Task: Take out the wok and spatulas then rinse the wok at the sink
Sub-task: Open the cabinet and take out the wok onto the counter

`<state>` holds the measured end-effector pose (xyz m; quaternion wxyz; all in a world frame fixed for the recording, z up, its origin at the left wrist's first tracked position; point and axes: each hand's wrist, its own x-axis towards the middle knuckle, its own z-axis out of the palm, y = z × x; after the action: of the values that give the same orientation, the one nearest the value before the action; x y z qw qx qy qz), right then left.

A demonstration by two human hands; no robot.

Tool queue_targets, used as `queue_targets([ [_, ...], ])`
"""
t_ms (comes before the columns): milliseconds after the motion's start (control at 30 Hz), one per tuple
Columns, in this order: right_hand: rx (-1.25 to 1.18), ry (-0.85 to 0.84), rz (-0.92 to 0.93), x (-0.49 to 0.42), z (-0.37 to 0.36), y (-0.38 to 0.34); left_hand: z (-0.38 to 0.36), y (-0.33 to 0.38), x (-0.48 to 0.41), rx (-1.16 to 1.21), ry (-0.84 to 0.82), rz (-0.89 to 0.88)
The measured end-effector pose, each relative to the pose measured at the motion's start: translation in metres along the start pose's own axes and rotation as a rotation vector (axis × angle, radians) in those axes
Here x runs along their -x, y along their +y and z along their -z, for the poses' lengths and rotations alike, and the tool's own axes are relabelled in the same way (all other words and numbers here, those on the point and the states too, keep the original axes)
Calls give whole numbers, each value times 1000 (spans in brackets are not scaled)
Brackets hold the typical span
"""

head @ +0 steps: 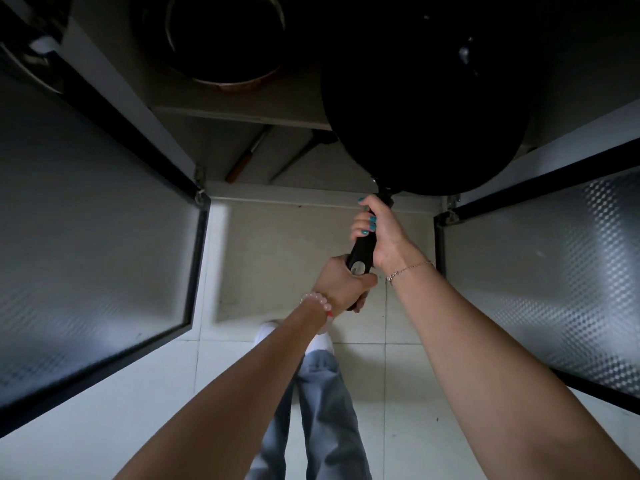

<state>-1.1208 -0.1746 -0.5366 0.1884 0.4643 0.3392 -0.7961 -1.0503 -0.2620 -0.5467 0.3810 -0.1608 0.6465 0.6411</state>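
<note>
A large black wok (426, 109) hangs at the mouth of an open low cabinet, its bowl partly over the shelf edge. My right hand (384, 233) grips the upper part of its black handle (362, 252), just below the bowl. My left hand (346, 282) grips the handle's end, near the hanging hole. On the cabinet floor beneath the shelf lie two utensils: one with a wooden handle (244, 164) and a dark one (294, 157); their heads are hidden in shadow.
A dark round pot (225, 43) sits on the cabinet shelf at the back left. Two frosted-glass cabinet doors stand open, the left door (97, 237) and the right door (540, 258). Pale tiled floor (367, 355) lies below, with my legs in jeans (318, 393).
</note>
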Motion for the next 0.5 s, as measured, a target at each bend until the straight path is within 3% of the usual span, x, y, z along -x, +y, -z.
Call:
queue_targets([
  [300,87,1,25,28,35,39,-19,-30,40,11,3,66],
  [500,149,1,5,58,67,69,-50,-59,89,-20,149,47],
])
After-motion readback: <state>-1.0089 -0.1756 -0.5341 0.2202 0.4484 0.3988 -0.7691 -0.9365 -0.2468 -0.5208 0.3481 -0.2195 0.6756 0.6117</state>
